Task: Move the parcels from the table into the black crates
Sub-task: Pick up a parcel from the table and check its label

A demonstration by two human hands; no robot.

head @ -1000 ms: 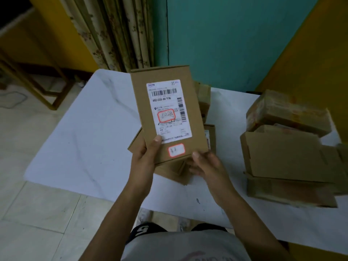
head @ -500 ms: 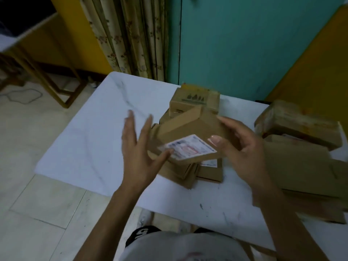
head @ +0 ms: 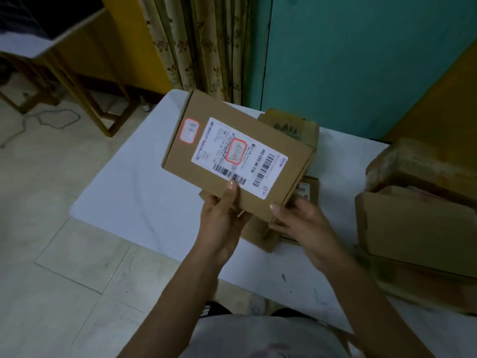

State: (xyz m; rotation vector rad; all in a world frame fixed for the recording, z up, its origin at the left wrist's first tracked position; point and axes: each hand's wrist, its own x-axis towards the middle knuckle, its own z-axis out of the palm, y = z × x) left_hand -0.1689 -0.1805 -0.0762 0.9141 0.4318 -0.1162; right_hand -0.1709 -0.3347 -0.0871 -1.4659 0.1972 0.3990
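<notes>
The labelled parcel (head: 240, 153) is held above the bench (head: 144, 192), label up, over other parcels (head: 413, 228) lying there. The left grip (head: 222, 223) is clamped on its near edge, thumb on top; the right grip (head: 304, 226) pinches the near corner. No black crate shows, so it seems best to hold both edges firmly, level the box, then turn to find one.

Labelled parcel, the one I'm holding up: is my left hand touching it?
Touching. The head view shows the left hand with its thumb pressed on the labelled parcel at the label's near edge, fingers behind it.
</notes>
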